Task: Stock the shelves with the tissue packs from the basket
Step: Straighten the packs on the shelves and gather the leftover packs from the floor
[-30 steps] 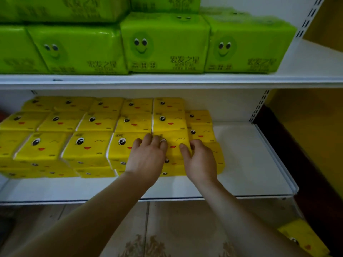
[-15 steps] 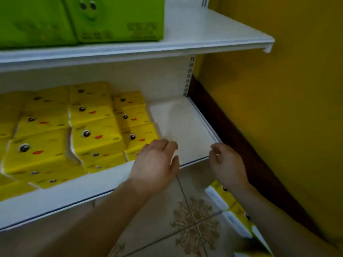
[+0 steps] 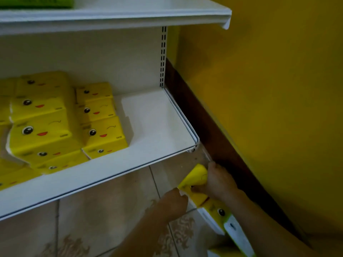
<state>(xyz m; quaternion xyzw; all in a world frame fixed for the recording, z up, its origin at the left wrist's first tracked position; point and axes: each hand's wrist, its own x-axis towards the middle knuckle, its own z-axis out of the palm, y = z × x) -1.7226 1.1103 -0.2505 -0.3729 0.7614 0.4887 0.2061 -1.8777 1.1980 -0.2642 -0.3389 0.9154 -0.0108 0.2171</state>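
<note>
**Yellow pack lifted from the floor basket**

White metal shelving (image 3: 115, 175) filled the view, its lower shelf bearing stacked yellow plastic-wrapped tissue packs with printed faces (image 3: 46, 130) on the left and bare white surface on the right, up to the raised side lip. Beside it rose a yellow wall with a dark brown skirting (image 3: 213, 130). Below the shelf's right corner, on the tiled floor, sat the basket (image 3: 235, 232), only partly in view, with more packs in it.

One yellow tissue pack (image 3: 194, 182) was held just above the basket. The right hand (image 3: 219, 182) curled round its far end; the left hand (image 3: 172, 203) pinched its near edge. Such a pack probably weighed little and gave softly, with slick film, so holding both short ends seemed wise.

Room for it looked ample on the bare right part of the shelf, though the front edge and corner lip stood close above the hands.
</note>
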